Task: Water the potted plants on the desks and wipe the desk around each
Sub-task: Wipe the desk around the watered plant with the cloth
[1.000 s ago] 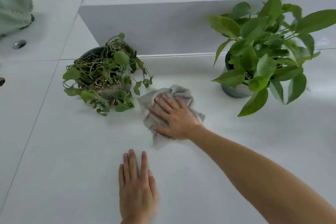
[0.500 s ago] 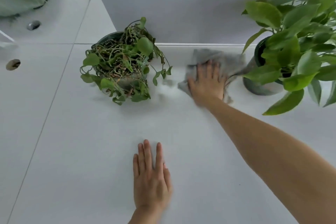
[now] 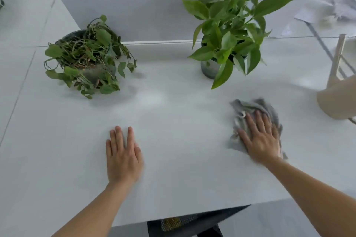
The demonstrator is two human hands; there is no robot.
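Note:
Two potted plants stand on the white desk (image 3: 173,113). A straggly trailing plant in a dark pot (image 3: 86,59) is at the back left. A leafy green plant in a glass pot (image 3: 229,31) is at the back right. My right hand (image 3: 259,136) lies flat, fingers straight, pressing a crumpled grey cloth (image 3: 256,107) onto the desk in front of the leafy plant. My left hand (image 3: 123,156) rests palm down on the bare desk, fingers straight, holding nothing.
A grey partition (image 3: 134,11) runs behind the plants. A beige desk lamp (image 3: 337,98) with a wooden arm stands at the right edge. Papers lie beyond the partition at top right. The desk's front edge is near me, with a dark chair (image 3: 183,223) below.
My right hand has swept the cloth from between the two pots, near the partition, to the right and toward me, in front of the leafy plant. My left hand stays flat on the desk.

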